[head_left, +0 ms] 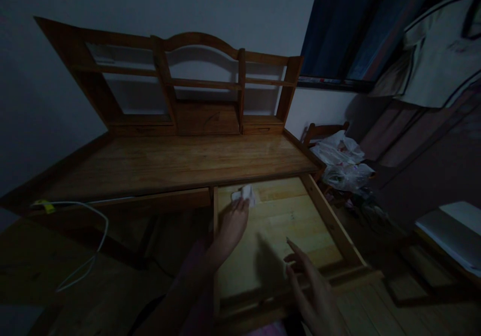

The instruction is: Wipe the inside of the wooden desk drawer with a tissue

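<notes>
A wooden drawer (293,216) is pulled out from the desk, and its pale bottom shows. At its back left corner my left hand (235,221) presses a crumpled white cloth (247,193) against the bottom, fingers together on it. My right hand (310,286) hovers over the drawer's front part, fingers apart and index finger extended, holding nothing. Its shadow falls on the drawer bottom.
The desk top (195,158) and its shelf unit (205,83) stand behind the drawer. A white cable (103,236) hangs at the left. Plastic bags (343,160) lie on a chair at the right, near a stool (451,241). Clothes hang at the upper right.
</notes>
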`<state>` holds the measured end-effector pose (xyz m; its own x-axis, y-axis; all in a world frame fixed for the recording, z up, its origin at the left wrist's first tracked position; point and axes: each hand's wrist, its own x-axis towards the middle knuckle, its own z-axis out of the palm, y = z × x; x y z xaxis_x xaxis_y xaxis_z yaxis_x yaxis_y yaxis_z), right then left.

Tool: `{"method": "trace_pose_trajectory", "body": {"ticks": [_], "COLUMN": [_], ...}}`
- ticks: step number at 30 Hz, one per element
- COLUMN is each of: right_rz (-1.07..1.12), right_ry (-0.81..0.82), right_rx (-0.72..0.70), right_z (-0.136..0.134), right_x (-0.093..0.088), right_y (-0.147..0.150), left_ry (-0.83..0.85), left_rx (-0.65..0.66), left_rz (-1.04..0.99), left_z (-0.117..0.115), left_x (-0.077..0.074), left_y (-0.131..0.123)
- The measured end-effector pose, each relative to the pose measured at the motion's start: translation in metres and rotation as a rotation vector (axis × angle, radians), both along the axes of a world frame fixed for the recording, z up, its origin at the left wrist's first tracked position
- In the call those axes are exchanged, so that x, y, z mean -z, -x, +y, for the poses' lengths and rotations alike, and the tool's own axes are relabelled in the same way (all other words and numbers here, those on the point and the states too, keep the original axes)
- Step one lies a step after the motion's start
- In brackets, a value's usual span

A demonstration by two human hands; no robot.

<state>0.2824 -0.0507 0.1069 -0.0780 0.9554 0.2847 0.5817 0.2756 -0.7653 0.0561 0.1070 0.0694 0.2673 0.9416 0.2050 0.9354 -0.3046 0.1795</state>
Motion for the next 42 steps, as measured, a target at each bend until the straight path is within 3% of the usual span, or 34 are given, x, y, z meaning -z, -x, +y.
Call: {"method": "trace_pose_trajectory", "body": {"ticks": [4,8,15,19,27,31,36,42], "right_rz": [-0.221,-0.301,-0.415,-0.428,-0.371,-0.364,-0.305,-0.319], "right_ry": [-0.17,-0.295,-0.357,-0.416,-0.259,-0.24,-0.233,-0.264], "right_rx": [0.031,0.077,0.021,0.025,0.002,-0.043,-0.044,-0.029], "right_z": [-0.029,-0.041,-0.03,-0.027,-0.032,-0.032,-0.029,-0.027], "right_x": [0.054,0.081,0.068,0.065,0.063,0.066,0.059,0.05], "right_y": [-0.013,-0.011,-0.008,-0.009,-0.011,-0.013,-0.01,-0.009], "left_ry": [0.06,-0.007,-0.012,0.002,-0.046,-0.019,-0.059,-0.114], "left_rx": [0.088,0.007,-0.09,-0.047,0.112,0.291,0.515,0.654], "left_rz": [0.127,0.131,0.098,0.085,0.056,0.048,0.026,0.037], "left_z": [0.002,0.002,0.03,0.042,0.036,0.026,0.013,0.033], "left_x": [0.047,0.058,0.057,0.064,0.066,0.069,0.074,0.087], "left_y": [-0.008,-0.015,-0.021,-0.022,-0.036,-0.073,-0.144,-0.207]}}
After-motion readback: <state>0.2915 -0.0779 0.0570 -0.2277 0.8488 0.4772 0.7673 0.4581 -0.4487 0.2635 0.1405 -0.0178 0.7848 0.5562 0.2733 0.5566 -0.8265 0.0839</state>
